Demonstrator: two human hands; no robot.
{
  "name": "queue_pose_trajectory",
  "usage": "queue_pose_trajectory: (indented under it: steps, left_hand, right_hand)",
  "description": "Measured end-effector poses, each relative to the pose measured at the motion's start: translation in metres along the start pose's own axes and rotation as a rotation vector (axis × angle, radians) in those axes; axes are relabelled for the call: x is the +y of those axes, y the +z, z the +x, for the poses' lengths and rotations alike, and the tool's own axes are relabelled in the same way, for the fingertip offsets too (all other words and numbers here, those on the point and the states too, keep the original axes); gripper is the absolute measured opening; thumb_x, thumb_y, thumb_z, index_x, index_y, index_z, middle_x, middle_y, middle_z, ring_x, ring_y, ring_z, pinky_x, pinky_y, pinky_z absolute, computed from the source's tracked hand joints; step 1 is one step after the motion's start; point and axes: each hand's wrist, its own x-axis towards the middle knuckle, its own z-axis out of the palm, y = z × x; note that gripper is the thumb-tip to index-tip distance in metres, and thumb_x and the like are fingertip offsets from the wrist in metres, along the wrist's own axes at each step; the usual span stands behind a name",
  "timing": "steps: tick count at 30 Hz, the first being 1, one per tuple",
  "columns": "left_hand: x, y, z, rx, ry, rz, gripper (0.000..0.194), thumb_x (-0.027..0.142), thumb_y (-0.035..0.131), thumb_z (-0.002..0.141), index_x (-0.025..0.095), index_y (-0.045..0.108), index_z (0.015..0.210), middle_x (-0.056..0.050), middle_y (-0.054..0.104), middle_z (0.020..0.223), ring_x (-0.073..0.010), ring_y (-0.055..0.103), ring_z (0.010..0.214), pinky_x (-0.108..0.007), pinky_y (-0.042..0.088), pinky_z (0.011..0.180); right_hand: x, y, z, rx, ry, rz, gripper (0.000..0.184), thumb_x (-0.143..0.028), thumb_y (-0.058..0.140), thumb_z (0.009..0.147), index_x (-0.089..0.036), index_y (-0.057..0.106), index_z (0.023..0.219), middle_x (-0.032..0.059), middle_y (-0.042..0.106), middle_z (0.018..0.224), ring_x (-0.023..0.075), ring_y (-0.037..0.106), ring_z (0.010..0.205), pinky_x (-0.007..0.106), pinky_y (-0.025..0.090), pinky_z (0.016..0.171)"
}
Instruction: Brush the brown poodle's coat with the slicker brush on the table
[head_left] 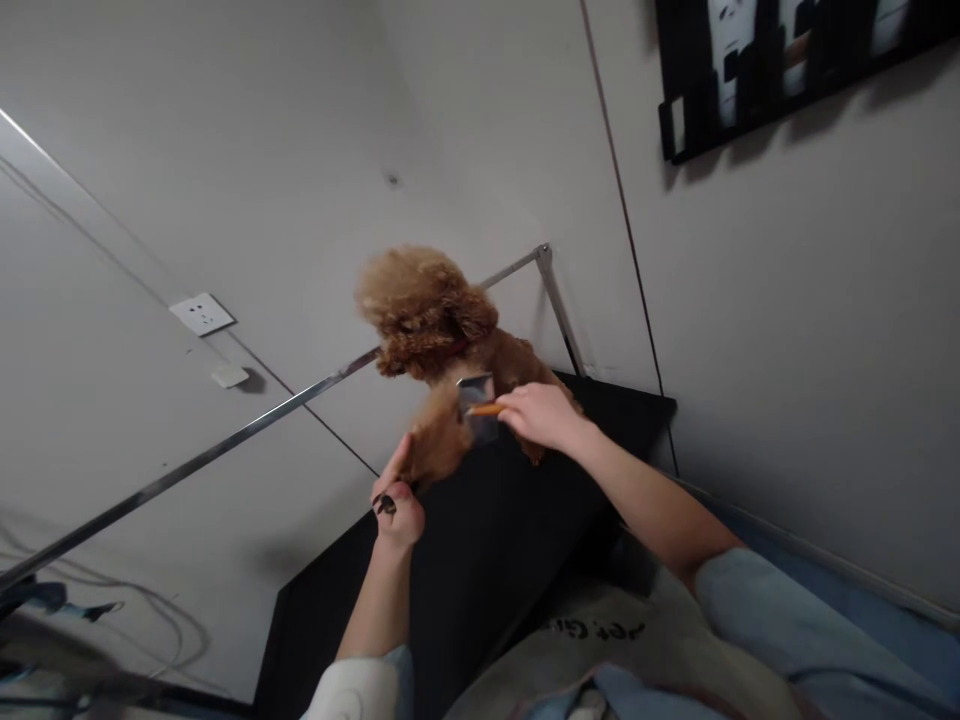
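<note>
A curly brown poodle-like dog [427, 310] is on a black table [495, 540], its head towards the left. My left hand [399, 512] is closed around the lower end of its outstretched front leg [439, 440]. A small dark object or mark [385, 504] shows on that hand; I cannot make out what it is. My right hand [544, 415] grips the orange handle of a slicker brush [480, 400]. The brush head lies against the fur of the upper leg, slightly blurred, its bristle side hidden.
A metal bar [247, 432] runs behind the dog to a jointed post [559, 310] at the table's back corner. On the wall are a socket [202, 314] and a black rack [720, 130] with tools. Cables [161, 610] hang at lower left.
</note>
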Motion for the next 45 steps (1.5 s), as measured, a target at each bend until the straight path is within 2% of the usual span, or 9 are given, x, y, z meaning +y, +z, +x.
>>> queue_pose_trajectory:
  steps: [3,8,11,17,24,28,33,39,45]
  left_hand:
    - [0.002,-0.001,-0.002,-0.092,0.102,0.018,0.068,0.067,0.051,0.079,0.018,0.062,0.125,-0.018,0.059,0.128,-0.0318,0.055,0.120,-0.045,0.042,0.104]
    - [0.025,0.003,0.012,-0.394,0.301,0.219,0.058,0.059,0.046,0.087,0.021,0.059,0.129,-0.016,0.040,0.146,-0.0311,0.036,0.136,-0.049,0.028,0.112]
    - [0.044,0.022,0.033,-0.629,0.313,0.235,0.057,0.055,0.052,0.085,0.021,0.057,0.131,-0.015,0.038,0.147,-0.0308,0.031,0.138,-0.052,0.021,0.115]
    - [0.066,0.106,0.074,-0.933,0.263,0.330,0.044,0.043,0.052,0.087,0.016,0.065,0.120,-0.015,0.061,0.126,-0.0304,0.053,0.123,-0.050,0.034,0.109]
    - [0.101,0.208,0.115,-1.358,0.078,0.590,0.046,0.056,0.052,0.080,0.017,0.062,0.058,-0.007,0.062,0.055,-0.0198,0.056,0.047,-0.030,0.045,0.051]
    - [0.122,0.244,0.124,-1.422,0.046,0.687,0.040,0.053,0.056,0.077,0.016,0.058,0.064,-0.001,0.055,0.052,-0.0148,0.050,0.049,-0.026,0.041,0.053]
    - [0.127,0.284,0.127,-1.585,0.028,0.714,0.039,0.055,0.055,0.076,0.016,0.057,0.072,-0.006,0.064,0.068,-0.0160,0.055,0.059,-0.026,0.040,0.054]
    - [0.134,0.311,0.135,-1.539,-0.050,0.560,0.035,0.050,0.057,0.079,0.016,0.056,0.074,-0.009,0.065,0.075,-0.0155,0.056,0.061,-0.028,0.044,0.057]
    - [0.153,0.323,0.139,-1.487,0.021,0.549,0.029,0.045,0.058,0.080,0.016,0.057,0.074,-0.008,0.066,0.076,-0.0160,0.058,0.062,-0.028,0.044,0.059]
  right_hand:
    - [-0.004,0.007,-0.004,-0.075,-0.211,0.084,0.025,-0.038,0.054,0.089,-0.028,0.071,0.104,0.0030,0.070,0.095,0.0185,0.061,0.093,0.028,0.040,0.083]
    - [0.010,0.019,-0.011,0.031,0.122,0.113,0.023,-0.031,0.052,0.090,-0.022,0.071,0.099,0.0057,0.070,0.096,0.0189,0.061,0.091,0.028,0.041,0.079]
    - [0.010,0.037,-0.024,0.127,0.078,0.274,0.021,-0.030,0.054,0.089,-0.019,0.068,0.101,0.0059,0.068,0.099,0.0176,0.061,0.092,0.028,0.042,0.082]
    - [0.002,0.076,-0.069,0.120,0.376,0.500,0.016,-0.021,0.048,0.090,-0.015,0.063,0.094,0.0065,0.068,0.087,0.0173,0.063,0.078,0.028,0.045,0.071]
    - [0.011,0.049,-0.070,0.485,0.472,0.628,0.014,-0.023,0.045,0.092,-0.018,0.051,0.104,0.0040,0.067,0.084,0.0149,0.064,0.076,0.027,0.047,0.074]
    - [0.021,0.048,-0.067,0.359,0.662,0.706,0.012,-0.021,0.039,0.093,-0.017,0.049,0.089,-0.0017,0.058,0.060,0.0114,0.056,0.051,0.022,0.044,0.055]
    - [0.035,0.021,-0.069,0.724,0.599,0.447,0.010,-0.027,0.045,0.092,-0.020,0.048,0.098,0.0041,0.063,0.078,0.0163,0.061,0.071,0.025,0.044,0.064]
    - [0.048,0.008,-0.067,0.485,0.726,0.554,0.017,-0.030,0.038,0.094,-0.018,0.050,0.090,0.0031,0.060,0.064,0.0157,0.058,0.056,0.026,0.043,0.055]
    - [0.057,-0.018,-0.049,0.779,0.632,0.269,0.027,-0.025,0.040,0.094,-0.016,0.044,0.118,0.0128,0.066,0.098,0.0226,0.064,0.090,0.033,0.048,0.077]
